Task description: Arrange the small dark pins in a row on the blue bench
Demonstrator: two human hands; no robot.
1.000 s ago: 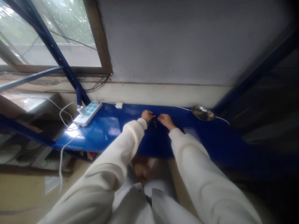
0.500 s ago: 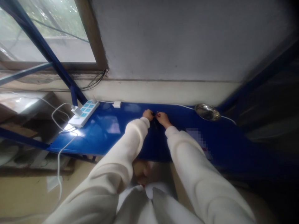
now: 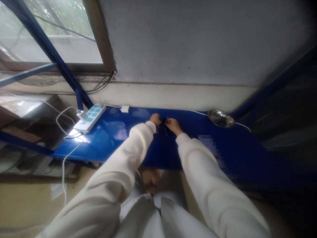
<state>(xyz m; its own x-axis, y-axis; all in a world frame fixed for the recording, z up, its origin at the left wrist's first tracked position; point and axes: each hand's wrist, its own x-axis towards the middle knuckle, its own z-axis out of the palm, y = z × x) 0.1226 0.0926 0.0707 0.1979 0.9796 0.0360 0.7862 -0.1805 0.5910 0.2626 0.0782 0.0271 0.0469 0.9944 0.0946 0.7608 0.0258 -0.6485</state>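
Left hand [image 3: 156, 119] and right hand [image 3: 172, 125] curl close above the blue counter [image 3: 160, 153], probably for fine fingertip work; whether either grips anything, I can't tell.

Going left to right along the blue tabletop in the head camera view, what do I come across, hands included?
White power strip, small white adapter, left hand, right hand, shiny metal dish.

No text or number can be read.
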